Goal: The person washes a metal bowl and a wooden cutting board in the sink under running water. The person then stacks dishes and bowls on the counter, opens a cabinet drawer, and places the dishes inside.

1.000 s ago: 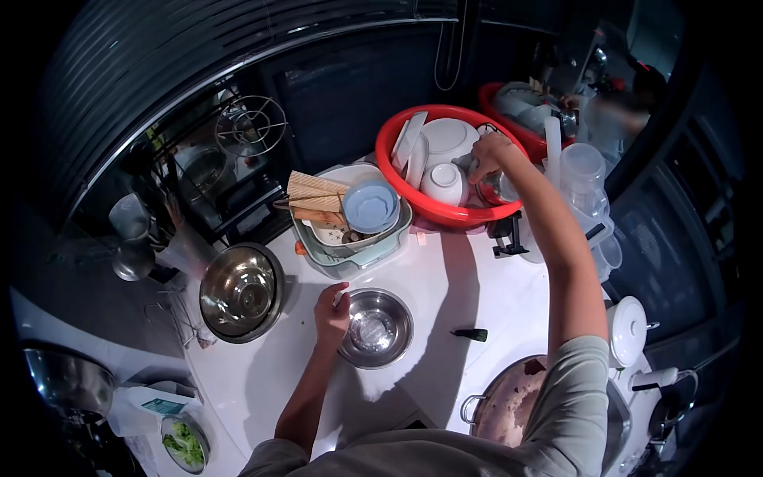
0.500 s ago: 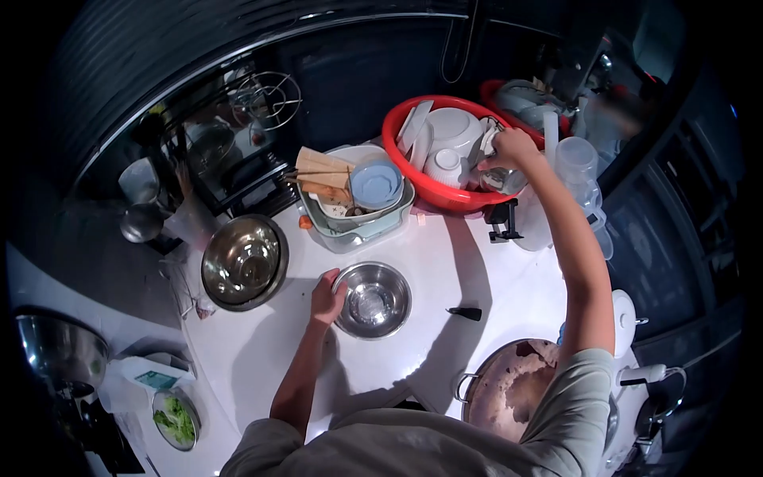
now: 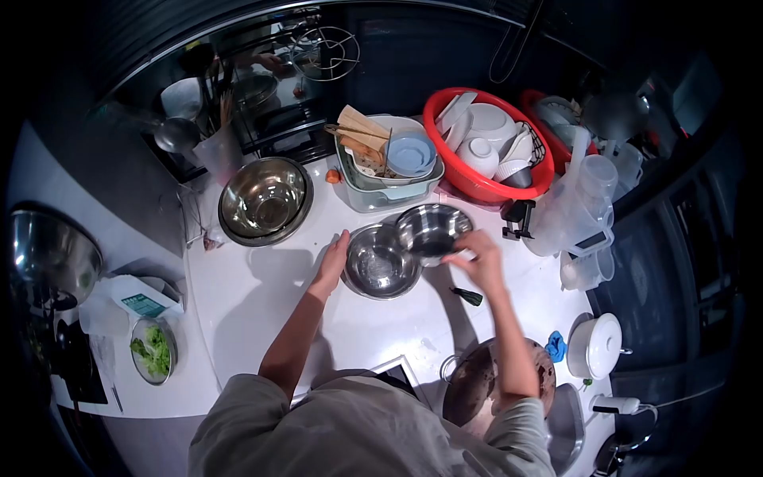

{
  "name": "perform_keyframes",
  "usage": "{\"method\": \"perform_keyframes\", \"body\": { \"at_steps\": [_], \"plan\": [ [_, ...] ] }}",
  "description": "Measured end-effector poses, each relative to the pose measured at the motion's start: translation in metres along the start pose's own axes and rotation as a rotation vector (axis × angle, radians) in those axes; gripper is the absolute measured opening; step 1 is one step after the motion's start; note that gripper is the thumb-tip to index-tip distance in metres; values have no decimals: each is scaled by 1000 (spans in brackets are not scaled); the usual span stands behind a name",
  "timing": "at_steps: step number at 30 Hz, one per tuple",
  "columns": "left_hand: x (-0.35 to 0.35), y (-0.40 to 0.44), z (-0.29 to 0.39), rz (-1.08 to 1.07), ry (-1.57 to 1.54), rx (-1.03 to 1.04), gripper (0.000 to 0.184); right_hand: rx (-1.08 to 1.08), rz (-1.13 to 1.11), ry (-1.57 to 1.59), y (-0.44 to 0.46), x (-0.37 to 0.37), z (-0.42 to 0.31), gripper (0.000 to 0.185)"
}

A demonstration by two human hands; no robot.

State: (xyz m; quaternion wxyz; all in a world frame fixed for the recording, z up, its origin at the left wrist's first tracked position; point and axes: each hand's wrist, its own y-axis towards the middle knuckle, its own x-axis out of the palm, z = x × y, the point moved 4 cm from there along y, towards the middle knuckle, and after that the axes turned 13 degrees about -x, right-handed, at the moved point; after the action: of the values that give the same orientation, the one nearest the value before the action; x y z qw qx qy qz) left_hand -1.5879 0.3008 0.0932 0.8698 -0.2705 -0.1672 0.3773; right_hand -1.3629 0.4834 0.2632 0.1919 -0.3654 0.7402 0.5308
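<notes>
My left hand [image 3: 334, 258] holds the left rim of a steel bowl [image 3: 381, 262] on the white counter. In my right hand [image 3: 477, 258] is a second steel bowl [image 3: 433, 229], gripped by its lower right rim and held tilted. Its left edge overlaps the upper right rim of the first bowl; whether they touch I cannot tell. Just below my right hand lies a small dark green vegetable piece [image 3: 467, 296].
Behind stand a red basin [image 3: 485, 188] of white dishes and a pale green basin [image 3: 389, 196] with a blue bowl. Nested steel bowls [image 3: 265, 199] are at left. Plastic jugs [image 3: 592, 203], a white lidded pot [image 3: 594, 347] and a round board [image 3: 477, 381] are at right.
My right hand has come out of the red basin with a steel bowl and moved down and left beside the other bowl. My left hand stays at its bowl. The camera view has shifted.
</notes>
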Motion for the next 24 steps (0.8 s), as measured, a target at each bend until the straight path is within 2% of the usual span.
{"method": "perform_keyframes", "body": {
  "at_steps": [1,2,5,6,10,16,19,21,22,24],
  "plan": [
    [-2,4,-6,6,-41,-44,64,-27,-16,32,-7,16,-14,37],
    [-1,6,-9,-8,-49,27,69,-32,-12,60,-16,33,-23,36],
    [2,-16,2,-95,-10,-49,70,6,-23,150,-36,73,-44,35],
    [2,-11,-3,-97,-99,-48,62,34,-44,158,-41,83,-48,36],
    [9,-40,12,-97,-41,158,39,43,-71,142,-61,109,-44,37],
    [5,-26,-11,55,96,225,32,-4,-125,-235,-61,95,-75,38],
    [1,-30,-14,94,128,209,31,150,233,-222,-65,105,-61,39],
    [-1,-26,-21,162,190,223,31,628,234,380,-80,125,-27,37],
    [0,-39,-14,121,157,215,32,865,221,679,-88,137,-19,36],
    [-5,-39,-21,171,159,226,32,844,194,663,-88,143,-18,24]
  ]
}}
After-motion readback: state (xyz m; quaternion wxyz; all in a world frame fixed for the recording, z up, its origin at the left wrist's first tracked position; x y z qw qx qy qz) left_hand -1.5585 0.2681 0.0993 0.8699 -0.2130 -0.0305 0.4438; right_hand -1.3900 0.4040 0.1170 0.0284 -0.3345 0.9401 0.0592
